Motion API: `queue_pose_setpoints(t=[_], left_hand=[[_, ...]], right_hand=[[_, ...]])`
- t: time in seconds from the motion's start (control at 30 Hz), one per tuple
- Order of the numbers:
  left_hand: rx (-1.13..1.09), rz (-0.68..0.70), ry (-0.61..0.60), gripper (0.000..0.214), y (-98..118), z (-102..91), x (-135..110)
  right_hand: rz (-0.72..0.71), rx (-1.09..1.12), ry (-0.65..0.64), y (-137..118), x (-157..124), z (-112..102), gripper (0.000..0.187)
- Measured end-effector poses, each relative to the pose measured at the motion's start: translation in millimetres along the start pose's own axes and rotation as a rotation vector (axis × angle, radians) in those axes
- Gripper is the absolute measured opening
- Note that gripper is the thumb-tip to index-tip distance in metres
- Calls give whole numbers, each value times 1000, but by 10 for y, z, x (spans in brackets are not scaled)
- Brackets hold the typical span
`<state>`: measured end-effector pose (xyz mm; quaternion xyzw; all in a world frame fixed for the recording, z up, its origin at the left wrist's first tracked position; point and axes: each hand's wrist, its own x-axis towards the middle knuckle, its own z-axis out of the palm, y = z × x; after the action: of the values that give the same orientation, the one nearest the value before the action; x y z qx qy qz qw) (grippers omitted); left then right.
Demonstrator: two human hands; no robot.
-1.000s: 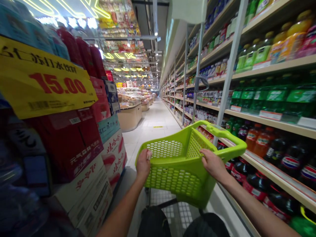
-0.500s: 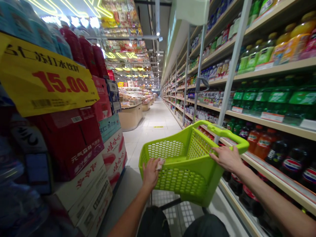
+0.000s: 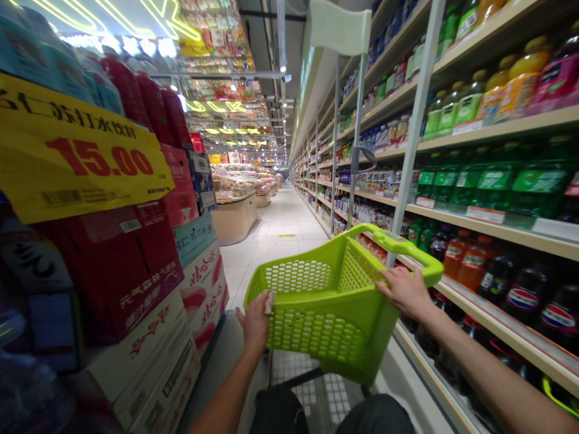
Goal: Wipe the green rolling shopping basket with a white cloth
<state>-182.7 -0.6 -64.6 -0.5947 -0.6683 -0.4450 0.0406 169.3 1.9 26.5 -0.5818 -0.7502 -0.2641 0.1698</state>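
Right here in the aisle, a bright green shopping cart (image 3: 312, 331) stands sideways in front of a person whose knees, in dark trousers (image 3: 278, 413), come up close to its underside. The left hand (image 3: 256, 319) is at the near rim towards the lower end of the basket, its grip closed on a small pale wad (image 3: 270, 302), with the thumb poking out to the side. The right hand (image 3: 404, 292) lies farther along the same rim, just below the handle (image 3: 407, 248), its grip narrow, fingers bent over the green edge. The handle end comes close to the shelves (image 3: 488, 226) on my right, where green bottles (image 3: 493, 181) stand in a row above dark ones (image 3: 525, 295). Over on the left, a yellow price sign (image 3: 90, 160) reading 15.00 hangs in front of stacked cartons (image 3: 122, 271). Farther up, beside the pale tiled floor (image 3: 280, 244), there's a rounded counter (image 3: 235, 223) with packaged goods heaped on top, under glowing yellow letters (image 3: 217, 106).
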Motion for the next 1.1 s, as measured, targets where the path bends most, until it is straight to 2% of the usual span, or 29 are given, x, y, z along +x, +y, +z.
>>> queue_pose_setpoints(t=[0.07, 0.13, 0.2, 0.27, 0.33, 0.4, 0.47, 0.6, 0.67, 0.73, 0.77, 0.83, 0.87, 0.93, 1.0, 1.03, 1.1], left_hand=[[36, -61, 30, 32, -167, -77, 58], [27, -42, -2, 33, -90, -46, 60], [-27, 45, -91, 34, 217, 89, 1], [-101, 181, -210, 35, 638, 267, -86], [-156, 300, -270, 37, 1002, 411, -156], [-170, 350, -279, 39, 1159, 466, -185], [-140, 312, -245, 40, 1046, 417, -173], [13, 56, -83, 37, 421, 171, -96], [52, 23, -48, 40, 284, 115, -94], [31, 52, -86, 41, 423, 172, -144], [3, 77, -119, 41, 583, 236, -182], [-88, 214, -232, 45, 979, 385, -256], [-122, 276, -249, 47, 1156, 444, -281], [-145, 344, -250, 49, 1330, 484, -294], [-107, 347, -233, 50, 1173, 398, -249], [-69, 326, -219, 48, 983, 316, -206], [27, 192, -162, 43, 503, 122, -93]], right_hand=[[26, -15, 37, 119, -27, 10, 35], [30, -9, 61, 138, -55, 26, 36], [43, -1, 76, 91, -71, 34, 36], [48, -1, 82, 36, -74, 28, 36], [38, -1, 78, 10, -73, 10, 36], [26, 9, 70, 12, -74, -12, 36], [18, 25, 66, 19, -80, -30, 36], [40, 49, 89, -27, -103, -47, 33], [54, 47, 98, -79, -114, -55, 32], [61, 38, 100, -129, -125, -64, 33], [62, 35, 100, -150, -131, -69, 33], [60, 30, 101, -175, -140, -75, 34], [56, 30, 102, -180, -143, -76, 34], [42, 31, 105, -177, -148, -76, 34], [37, 33, 111, -169, -150, -69, 33], [38, 36, 114, -167, -150, -64, 33], [44, 41, 121, -171, -148, -52, 33]])
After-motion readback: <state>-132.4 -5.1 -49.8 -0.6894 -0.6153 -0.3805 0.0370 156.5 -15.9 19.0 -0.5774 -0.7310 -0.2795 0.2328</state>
